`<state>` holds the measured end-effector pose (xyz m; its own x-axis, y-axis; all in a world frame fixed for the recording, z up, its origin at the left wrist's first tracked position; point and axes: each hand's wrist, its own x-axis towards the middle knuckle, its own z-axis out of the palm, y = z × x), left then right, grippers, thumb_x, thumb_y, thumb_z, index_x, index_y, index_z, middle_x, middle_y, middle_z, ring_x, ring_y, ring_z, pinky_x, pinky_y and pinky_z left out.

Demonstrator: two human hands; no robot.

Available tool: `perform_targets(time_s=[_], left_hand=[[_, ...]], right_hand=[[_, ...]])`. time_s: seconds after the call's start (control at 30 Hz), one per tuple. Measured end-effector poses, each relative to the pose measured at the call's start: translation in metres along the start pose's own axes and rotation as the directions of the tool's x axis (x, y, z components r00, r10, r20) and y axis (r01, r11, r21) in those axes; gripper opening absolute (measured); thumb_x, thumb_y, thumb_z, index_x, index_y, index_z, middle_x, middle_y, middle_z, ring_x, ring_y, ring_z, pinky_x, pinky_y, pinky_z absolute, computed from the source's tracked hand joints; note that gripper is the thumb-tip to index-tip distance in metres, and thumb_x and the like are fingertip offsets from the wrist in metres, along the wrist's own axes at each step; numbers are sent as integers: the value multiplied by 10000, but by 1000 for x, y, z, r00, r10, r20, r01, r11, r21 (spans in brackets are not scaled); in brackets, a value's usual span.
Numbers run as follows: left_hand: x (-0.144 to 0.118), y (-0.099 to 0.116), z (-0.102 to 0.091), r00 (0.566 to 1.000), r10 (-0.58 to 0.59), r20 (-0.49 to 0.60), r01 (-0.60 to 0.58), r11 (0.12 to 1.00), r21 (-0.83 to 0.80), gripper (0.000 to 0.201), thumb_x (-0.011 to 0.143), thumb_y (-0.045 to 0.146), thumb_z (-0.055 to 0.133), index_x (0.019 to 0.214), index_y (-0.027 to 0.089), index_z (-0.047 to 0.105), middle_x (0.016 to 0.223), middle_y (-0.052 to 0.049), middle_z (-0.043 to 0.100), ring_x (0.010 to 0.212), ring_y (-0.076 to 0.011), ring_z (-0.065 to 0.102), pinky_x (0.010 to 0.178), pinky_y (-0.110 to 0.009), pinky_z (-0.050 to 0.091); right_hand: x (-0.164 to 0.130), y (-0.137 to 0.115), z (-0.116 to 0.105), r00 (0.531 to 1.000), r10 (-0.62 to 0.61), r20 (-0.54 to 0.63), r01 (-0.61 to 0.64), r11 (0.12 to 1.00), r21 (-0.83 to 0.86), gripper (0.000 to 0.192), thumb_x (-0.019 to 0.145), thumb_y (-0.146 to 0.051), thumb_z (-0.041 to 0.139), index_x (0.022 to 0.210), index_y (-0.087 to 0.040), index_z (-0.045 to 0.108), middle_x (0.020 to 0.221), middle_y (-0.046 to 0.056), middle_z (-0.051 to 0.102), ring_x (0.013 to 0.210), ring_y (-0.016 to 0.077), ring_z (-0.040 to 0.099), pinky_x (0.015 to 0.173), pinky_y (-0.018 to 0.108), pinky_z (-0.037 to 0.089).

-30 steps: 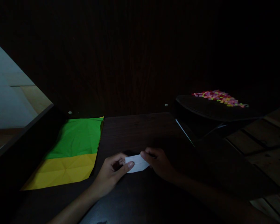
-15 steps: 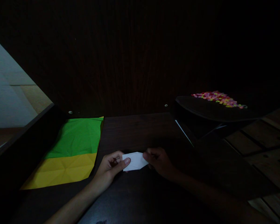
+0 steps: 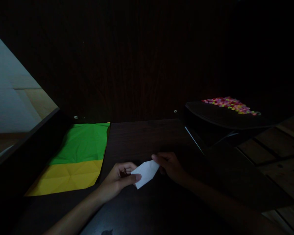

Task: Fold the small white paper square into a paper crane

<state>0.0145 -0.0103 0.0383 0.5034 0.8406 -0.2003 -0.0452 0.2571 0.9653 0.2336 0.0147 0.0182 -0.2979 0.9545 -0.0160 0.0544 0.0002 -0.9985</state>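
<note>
A small piece of folded white paper (image 3: 147,172), pointed toward the right, is held tilted above the dark tabletop. My left hand (image 3: 121,179) pinches its left end, thumb on top and fingers behind. At the upper right tip, my right hand (image 3: 170,166) grips the paper between thumb and fingers. That hand lies in shadow, and its lower fingers are partly hidden. To the left of my hands lie creased sheets of green paper (image 3: 84,143) and yellow paper (image 3: 68,176).
A dark wooden panel (image 3: 127,65) rises behind the tabletop (image 3: 142,137). On the right, a dark curved shelf (image 3: 210,114) carries a pile of small colourful pieces (image 3: 231,105). A low dark side wall (image 3: 31,147) borders the left. Wooden slats (image 3: 279,153) show at far right.
The white paper has turned, so its left end is lower and its right tip higher. Both hands have shifted slightly with it and keep their hold.
</note>
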Motion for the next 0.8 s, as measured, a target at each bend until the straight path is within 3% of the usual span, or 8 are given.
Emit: perform_targets(time_s=[0.17,0.33,0.5,0.8], left_hand=[[0,-2,4,998,-2,59,-1,998,57,255,765,352,773,835,118,699,717,-36,686,604,-125,582,563,-215,409],[1,-4,7,999,46,-23,-45,999,27,254,782,355,763,804,125,658,653,-23,688,585,-131,626,577,-223,458],[2,-2,6,988,95,-119,-94,995,19,267,790,368,760,822,125,653,699,-46,725,635,-144,659,638,-243,503],[3,0,7,985,127,-120,-127,992,12,260,810,381,739,813,127,683,704,-39,721,663,-146,661,664,-243,509]], right_hand=[[1,1,3,999,18,32,-21,995,96,476,800,-559,642,568,-178,478,452,-71,435,375,54,385,370,173,272],[1,2,6,992,-24,120,-2,976,218,380,736,-490,743,796,-190,517,565,-83,508,390,47,429,360,152,322],[-4,4,10,976,0,217,-40,983,180,386,700,-362,809,935,-190,556,805,2,639,599,101,589,454,174,458],[-5,8,13,974,-26,223,5,996,92,239,853,-394,646,827,-170,565,644,-35,585,467,80,550,432,187,428]])
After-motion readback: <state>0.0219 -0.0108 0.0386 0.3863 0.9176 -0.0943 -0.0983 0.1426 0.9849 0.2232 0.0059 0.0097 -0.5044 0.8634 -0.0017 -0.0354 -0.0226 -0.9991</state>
